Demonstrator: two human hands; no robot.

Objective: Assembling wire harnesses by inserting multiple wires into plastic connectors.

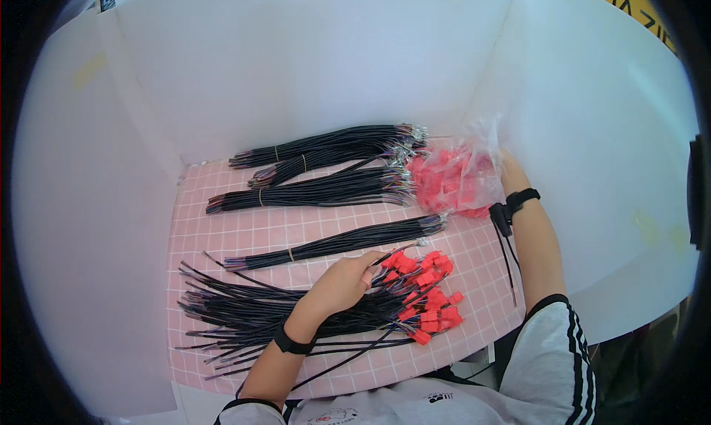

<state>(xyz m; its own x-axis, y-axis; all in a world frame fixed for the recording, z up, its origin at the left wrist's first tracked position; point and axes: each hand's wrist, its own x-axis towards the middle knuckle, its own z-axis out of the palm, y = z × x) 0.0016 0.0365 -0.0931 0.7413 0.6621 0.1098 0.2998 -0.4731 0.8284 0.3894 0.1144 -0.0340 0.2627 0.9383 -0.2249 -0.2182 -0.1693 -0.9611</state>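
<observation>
My left hand [343, 280] is closed round a thin black cable [390, 255] whose small pale tip points right. Under and beside this hand lies a loose pile of black cables [252, 306], with red plastic connectors [433, 317] on their right ends. My right hand [511, 169] is at the far right of the mat, against a clear plastic bag [485, 147] full of red connectors [448, 177]. The bag and the viewing angle hide its fingers, so I cannot tell whether they grip anything.
Several banded bundles of black cables [318, 191] lie behind the pile, their bare metal ends to the right. A separate bundle [341, 241] lies nearer. Beneath everything is a pink checked mat [474, 262]. White panels [318, 62] stand at the back and sides.
</observation>
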